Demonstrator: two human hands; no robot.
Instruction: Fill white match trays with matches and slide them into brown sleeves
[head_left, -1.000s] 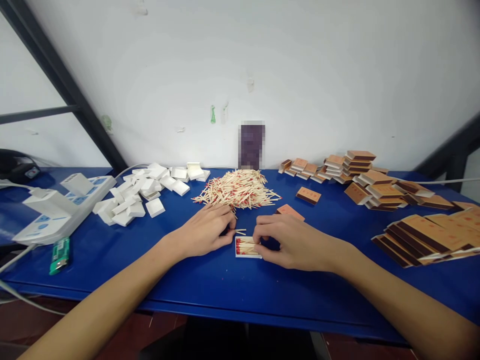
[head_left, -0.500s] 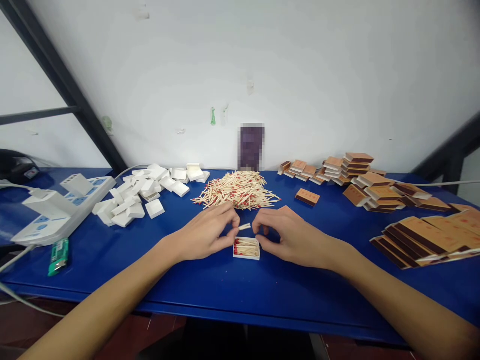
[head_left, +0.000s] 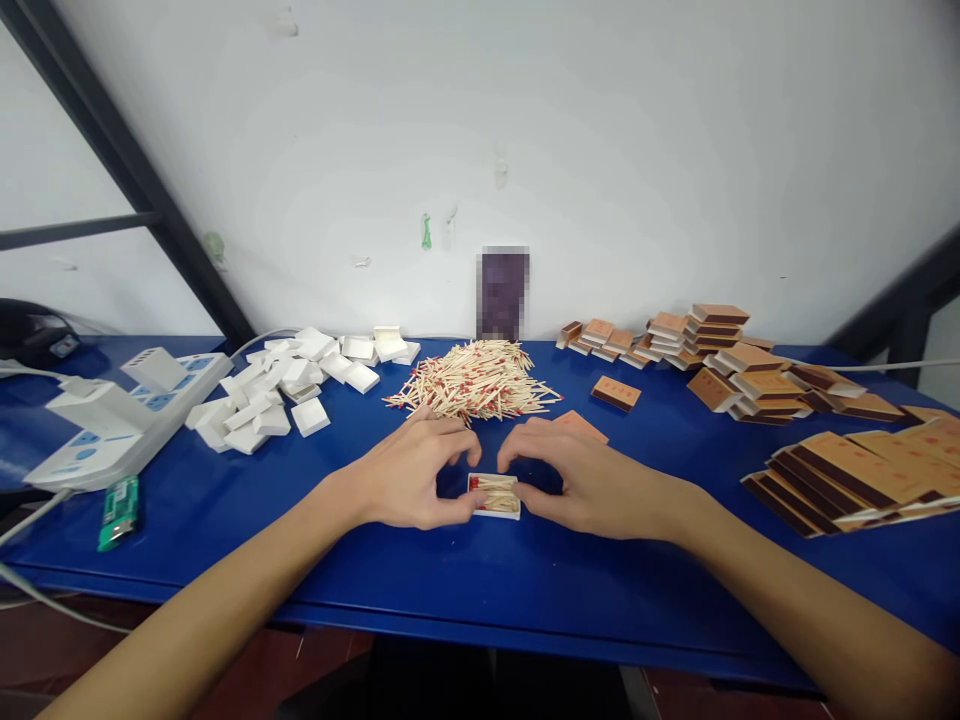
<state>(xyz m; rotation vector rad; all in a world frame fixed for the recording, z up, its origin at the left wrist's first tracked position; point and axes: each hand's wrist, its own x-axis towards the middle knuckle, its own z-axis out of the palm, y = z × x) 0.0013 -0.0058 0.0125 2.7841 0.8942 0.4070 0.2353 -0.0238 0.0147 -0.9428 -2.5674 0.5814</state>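
A small white matchbox tray lies on the blue table in front of me, filled with red-headed matches. My left hand curves around its left end, the thumb tip over the matches and the index finger bent above the far edge. From the other side my right hand arches in the same way, its thumb at the tray's right end. Thumb and fingers of each hand stand apart, with nothing seen between them. Beyond the hands rises a heap of loose matches.
White empty trays are piled at left, beside a power strip and a green packet. Orange-brown matchbox sleeves stack up at right, with more flat ones nearer. One sleeve is partly behind my right hand.
The few matches pinched in my left hand above the tray are out of its fingers. Both thumbs have come down to the tray's ends, and the left fingers have spread.
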